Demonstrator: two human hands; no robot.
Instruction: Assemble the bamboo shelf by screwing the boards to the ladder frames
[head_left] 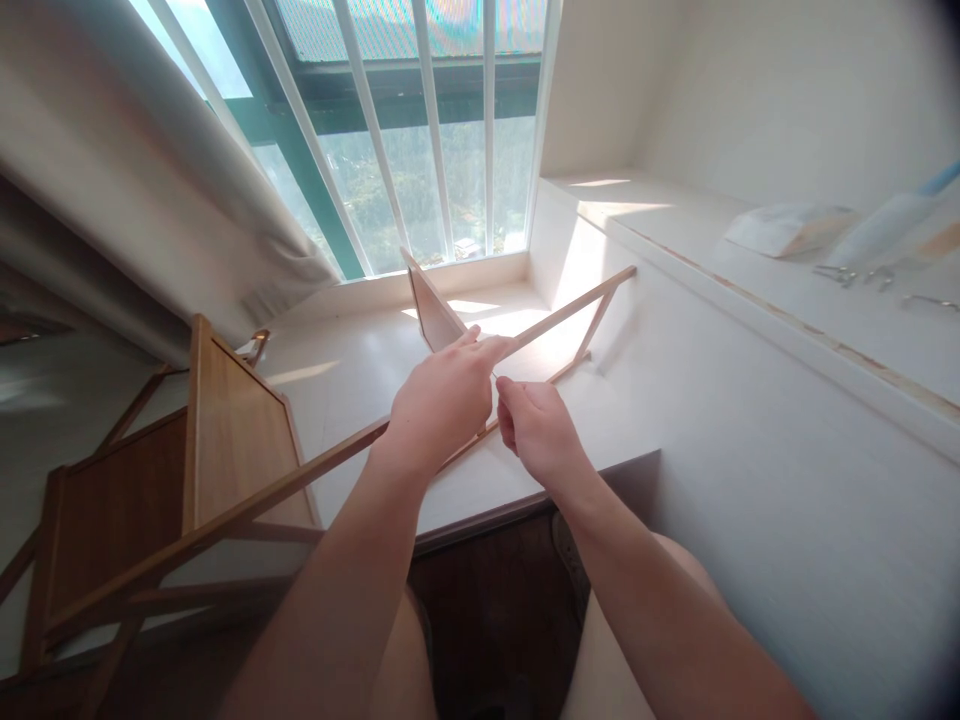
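A wooden shelf frame [341,447] with slim rails and flat panels lies on its side across the white ledge. My left hand [444,400] is closed over its long upper rail, near the middle, with the fingers pointing away from me. Just right of it and slightly lower, my right hand [536,420] is closed in a pinch by the rail. Something thin shows at its fingertips, too small to name. One wooden panel [435,300] stands beyond my left hand, and a larger wooden panel [240,430] stands to the left.
A barred window [442,180] is in front, with a grey curtain [150,170] at the left. On the raised white ledge [690,215] at the right lie a clear plastic bag [787,228] and several small metal pieces [855,275]. The lower white ledge [352,350] supports the frame.
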